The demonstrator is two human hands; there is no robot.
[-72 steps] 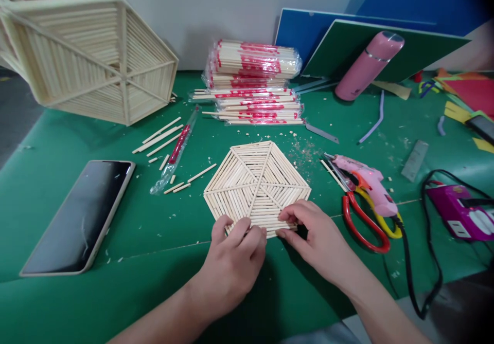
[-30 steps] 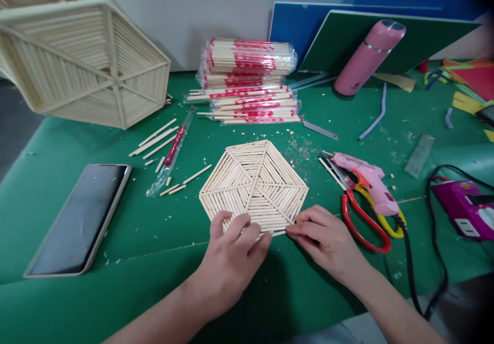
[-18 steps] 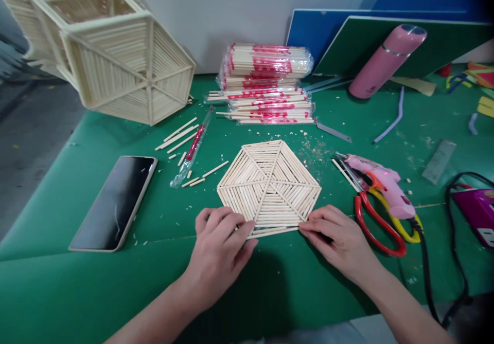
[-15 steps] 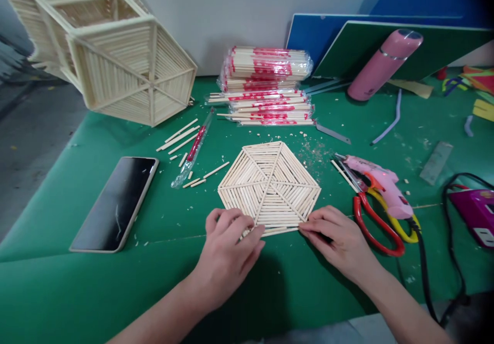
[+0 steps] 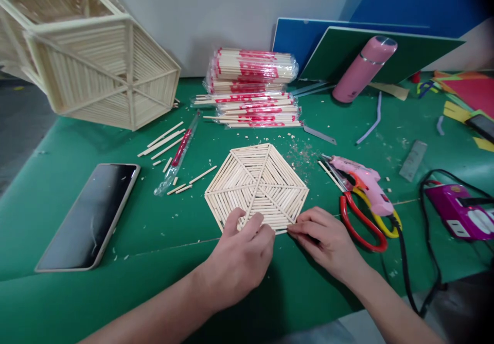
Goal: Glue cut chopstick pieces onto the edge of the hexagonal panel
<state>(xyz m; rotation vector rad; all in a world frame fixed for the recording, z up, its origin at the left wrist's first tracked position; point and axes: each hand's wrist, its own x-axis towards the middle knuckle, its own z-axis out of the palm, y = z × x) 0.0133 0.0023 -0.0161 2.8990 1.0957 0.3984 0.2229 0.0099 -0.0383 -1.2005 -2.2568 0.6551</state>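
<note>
A flat, many-sided panel (image 5: 266,179) of pale wooden chopsticks lies on the green table, with spokes meeting at its middle. Along its near edge runs a chopstick (image 5: 281,231), mostly covered by my hands. My left hand (image 5: 247,251) is bent over that edge, its fingertips pressing the stick and the panel; the exact grip is hidden under the fingers. At the near right corner, my right hand (image 5: 324,238) pinches the stick's end between thumb and fingers. Right of it lie red-and-yellow-handled scissors (image 5: 360,225) and a pink glue gun (image 5: 365,182).
A larger chopstick frame (image 5: 104,71) stands at the back left. Wrapped chopsticks (image 5: 254,87) are piled behind the panel. A phone (image 5: 90,215), loose stick pieces (image 5: 164,141), a pink bottle (image 5: 365,69), a metal blade (image 5: 412,160) and a purple power strip (image 5: 457,213) lie around, with cords at right.
My left hand has shifted right along the near edge, its fingers now reaching onto the panel. My right hand keeps its pinch at the corner. The whole view has turned slightly right.
</note>
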